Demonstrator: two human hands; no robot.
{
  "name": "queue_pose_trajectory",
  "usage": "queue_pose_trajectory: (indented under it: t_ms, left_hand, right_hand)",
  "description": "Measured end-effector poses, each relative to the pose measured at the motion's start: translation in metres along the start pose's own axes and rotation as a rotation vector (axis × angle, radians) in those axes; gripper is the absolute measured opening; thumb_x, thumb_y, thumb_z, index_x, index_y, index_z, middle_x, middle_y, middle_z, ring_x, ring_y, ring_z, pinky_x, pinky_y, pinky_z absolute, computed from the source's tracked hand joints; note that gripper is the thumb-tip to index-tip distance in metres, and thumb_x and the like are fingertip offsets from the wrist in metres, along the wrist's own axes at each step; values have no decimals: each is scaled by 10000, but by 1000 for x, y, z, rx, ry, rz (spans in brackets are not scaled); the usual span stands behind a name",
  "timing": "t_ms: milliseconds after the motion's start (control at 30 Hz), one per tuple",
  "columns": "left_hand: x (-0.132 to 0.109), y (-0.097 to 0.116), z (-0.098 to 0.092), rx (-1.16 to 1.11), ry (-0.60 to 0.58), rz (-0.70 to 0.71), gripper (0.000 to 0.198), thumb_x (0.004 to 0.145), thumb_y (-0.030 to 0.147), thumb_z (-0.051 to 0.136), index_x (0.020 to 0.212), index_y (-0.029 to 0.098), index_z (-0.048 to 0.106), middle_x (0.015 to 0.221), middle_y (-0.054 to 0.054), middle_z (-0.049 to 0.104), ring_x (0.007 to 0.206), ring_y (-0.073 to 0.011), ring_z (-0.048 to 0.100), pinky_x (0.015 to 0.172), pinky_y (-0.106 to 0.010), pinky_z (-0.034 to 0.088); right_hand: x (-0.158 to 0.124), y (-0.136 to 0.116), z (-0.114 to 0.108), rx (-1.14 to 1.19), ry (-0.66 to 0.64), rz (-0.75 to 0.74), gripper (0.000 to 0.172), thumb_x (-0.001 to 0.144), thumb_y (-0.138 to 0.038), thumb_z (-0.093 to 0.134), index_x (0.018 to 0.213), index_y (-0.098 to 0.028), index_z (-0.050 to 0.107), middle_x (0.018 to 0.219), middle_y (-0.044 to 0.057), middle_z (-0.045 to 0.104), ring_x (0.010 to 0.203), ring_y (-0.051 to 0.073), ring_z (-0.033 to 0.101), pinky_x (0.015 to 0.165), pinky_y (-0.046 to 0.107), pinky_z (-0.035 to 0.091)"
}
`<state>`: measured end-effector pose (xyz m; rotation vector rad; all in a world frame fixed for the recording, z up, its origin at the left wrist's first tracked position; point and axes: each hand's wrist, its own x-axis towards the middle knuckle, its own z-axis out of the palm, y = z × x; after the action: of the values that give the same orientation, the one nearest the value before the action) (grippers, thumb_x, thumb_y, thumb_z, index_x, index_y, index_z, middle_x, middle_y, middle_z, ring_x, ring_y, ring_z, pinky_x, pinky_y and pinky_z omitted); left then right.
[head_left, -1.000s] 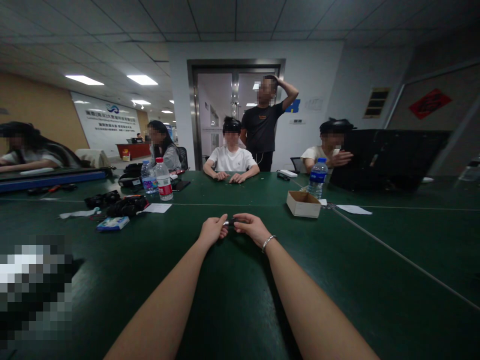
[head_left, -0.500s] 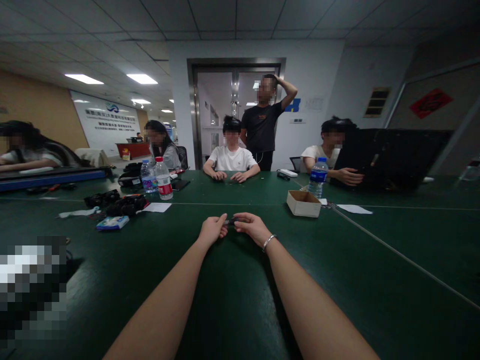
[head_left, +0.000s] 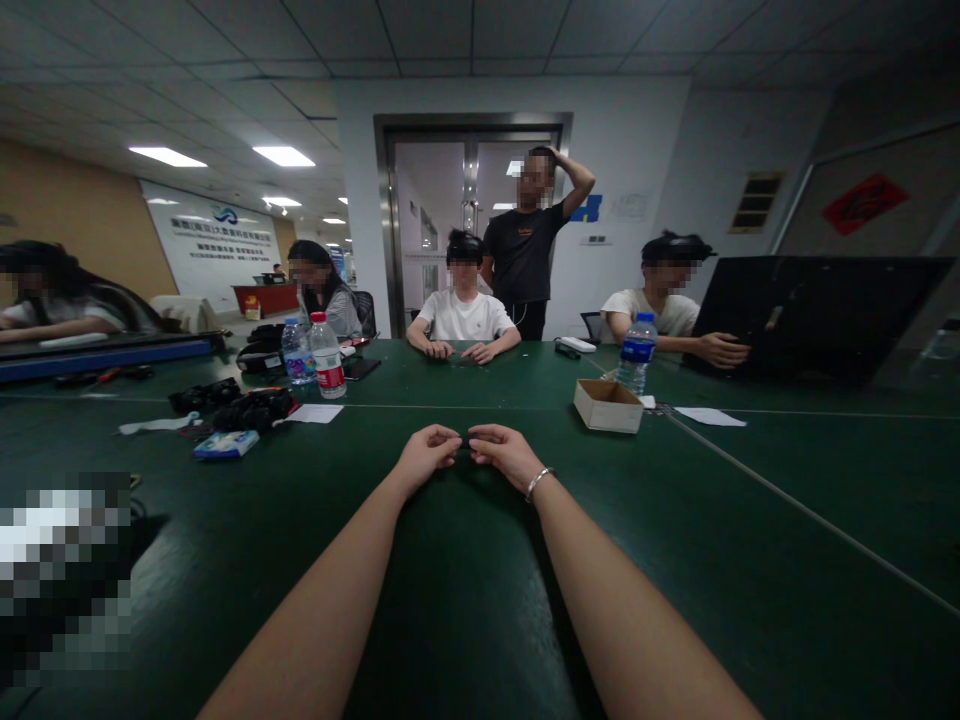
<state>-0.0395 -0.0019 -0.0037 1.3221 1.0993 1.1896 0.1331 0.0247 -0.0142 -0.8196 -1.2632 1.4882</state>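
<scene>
A small dark object sits between my two hands, just above the green table. My left hand is closed in a pinch at its left end. From the other side, my right hand, with a silver bracelet at the wrist, grips the object between thumb and fingers. The fingers cover most of it, so its kind cannot be made out. Both forearms reach forward over the tabletop.
An open cardboard box stands right of my hands, before a blue-capped water bottle. To the left are two bottles, a blue-and-white packet and black gear. Several people sit around; one person stands behind.
My left thumb and fingers have come together at the object, and less of it shows. My right hand has hardly moved. A co-worker's large black panel at the right has shifted rightward.
</scene>
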Motion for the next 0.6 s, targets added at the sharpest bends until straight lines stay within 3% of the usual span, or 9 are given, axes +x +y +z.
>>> queue_pose_trajectory:
  t_ms: [233, 400, 600]
  left_hand:
    - [-3, 0, -3, -18, -35, 66, 398, 557, 319, 797, 865, 157, 603, 964, -62, 589, 752, -122, 580, 644, -233, 499]
    - [0, -4, -3, -29, -45, 77, 400, 565, 324, 792, 878, 165, 601, 960, -61, 595, 776, -133, 589, 634, -226, 501]
    - [-1, -2, -2, -64, 9, 52, 431, 542, 353, 802, 879, 168, 606, 994, -66, 580, 778, -136, 592, 636, -238, 511]
  right_hand:
    - [-1, -4, 4, -16, 32, 47, 145, 722, -157, 715, 811, -73, 637, 622, 52, 633, 522, 89, 592, 463, 131, 491]
    - [-1, -5, 5, -59, 12, 26, 206, 822, -269, 622, 907, -82, 601, 556, 48, 619, 448, 92, 565, 422, 151, 479]
    - [-4, -6, 5, -75, -54, -9, 327, 709, -142, 717, 1006, -111, 584, 607, 30, 643, 487, 92, 591, 460, 150, 496]
